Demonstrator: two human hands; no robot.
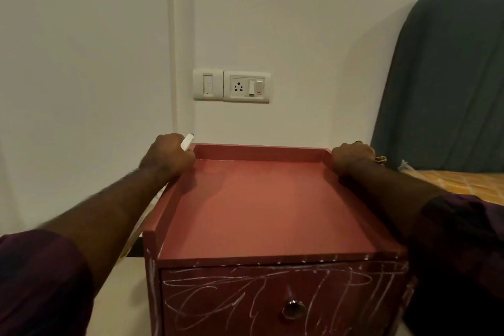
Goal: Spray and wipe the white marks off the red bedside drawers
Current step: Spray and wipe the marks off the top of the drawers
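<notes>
Head view: left hand (166,157) curls over the rim at the 11 o'clock back corner of the red bedside drawers (259,199), a white blue-tipped stick (187,142) poking from its fist. Right hand (351,157) grips the 1 o'clock corner likewise. The top's long axis runs 12 to 6. The white marks (245,289) scrawl the drawer front at 6 o'clock, well apart from both hands and about equally far from each.

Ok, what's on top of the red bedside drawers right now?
Only two hands show there: the left hand grips the back left corner of the rim, holding a white object; the right hand grips its back right corner. The corners beneath them are hidden.
</notes>
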